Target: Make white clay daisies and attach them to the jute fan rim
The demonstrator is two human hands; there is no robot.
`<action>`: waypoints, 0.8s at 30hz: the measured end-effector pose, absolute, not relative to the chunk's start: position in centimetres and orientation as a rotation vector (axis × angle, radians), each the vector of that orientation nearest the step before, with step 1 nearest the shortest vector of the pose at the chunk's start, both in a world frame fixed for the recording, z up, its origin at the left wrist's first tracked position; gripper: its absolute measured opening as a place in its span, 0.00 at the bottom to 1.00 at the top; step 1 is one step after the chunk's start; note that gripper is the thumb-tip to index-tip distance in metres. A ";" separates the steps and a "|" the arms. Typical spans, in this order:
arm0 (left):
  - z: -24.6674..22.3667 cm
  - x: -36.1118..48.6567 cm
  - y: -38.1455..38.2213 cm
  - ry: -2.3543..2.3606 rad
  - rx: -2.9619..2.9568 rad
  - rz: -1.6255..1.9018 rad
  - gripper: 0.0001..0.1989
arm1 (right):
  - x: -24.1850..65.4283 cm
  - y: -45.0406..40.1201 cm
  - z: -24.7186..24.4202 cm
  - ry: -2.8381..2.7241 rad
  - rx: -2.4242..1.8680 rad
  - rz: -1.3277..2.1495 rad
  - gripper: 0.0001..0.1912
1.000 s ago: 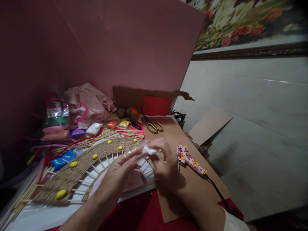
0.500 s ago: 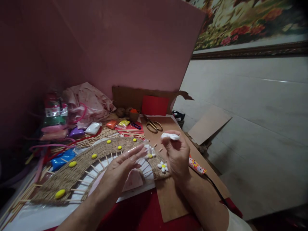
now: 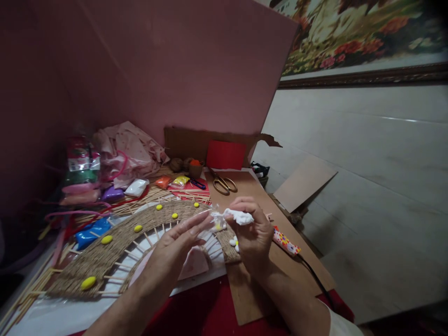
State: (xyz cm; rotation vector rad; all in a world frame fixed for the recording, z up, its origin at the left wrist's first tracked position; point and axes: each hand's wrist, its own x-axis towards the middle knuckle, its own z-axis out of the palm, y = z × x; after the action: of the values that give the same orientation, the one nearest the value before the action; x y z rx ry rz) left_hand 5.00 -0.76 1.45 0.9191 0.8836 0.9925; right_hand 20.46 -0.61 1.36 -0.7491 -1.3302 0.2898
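In my right hand [image 3: 255, 233] a lump of white modelling clay [image 3: 240, 216] is pinched between thumb and fingers. My left hand [image 3: 182, 238] holds a clear plastic wrapper [image 3: 217, 223] with bits of white clay on it, close beside the lump. Beneath both hands lies a fan-shaped panel woven from twine [image 3: 126, 242] over wooden sticks. Yellow clay dots [image 3: 107, 239] sit along its band. A white-petalled clay flower [image 3: 233, 242] on the right end is partly hidden by my right hand.
Gold-handled scissors [image 3: 224, 183] and a red card [image 3: 226, 155] are at the back. Packets of coloured clay, such as a blue one [image 3: 93, 232] and a white one [image 3: 136, 187], lie to the left. A flower-patterned tool with a black cord [image 3: 286, 241] rests on brown board at right.
My right hand has moved left and slightly down with the white clay, up against the wrapper. It now covers more of the white flower. My left hand has barely moved.
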 end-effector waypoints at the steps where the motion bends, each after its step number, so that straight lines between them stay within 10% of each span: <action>1: 1.3 5.0 -0.7 0.889 0.918 0.998 0.19 | 20.4 -0.8 1.3 -1.378 -0.750 0.264 0.07; 24: 0.5 5.0 -0.7 0.849 0.937 1.044 0.17 | 20.8 0.1 1.3 -1.254 -0.778 0.457 0.04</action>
State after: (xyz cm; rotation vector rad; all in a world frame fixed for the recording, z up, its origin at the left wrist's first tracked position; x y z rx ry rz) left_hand 4.98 -0.72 0.46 0.9367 0.8491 1.0438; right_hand 20.79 0.13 1.32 -0.7781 -1.2535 0.4570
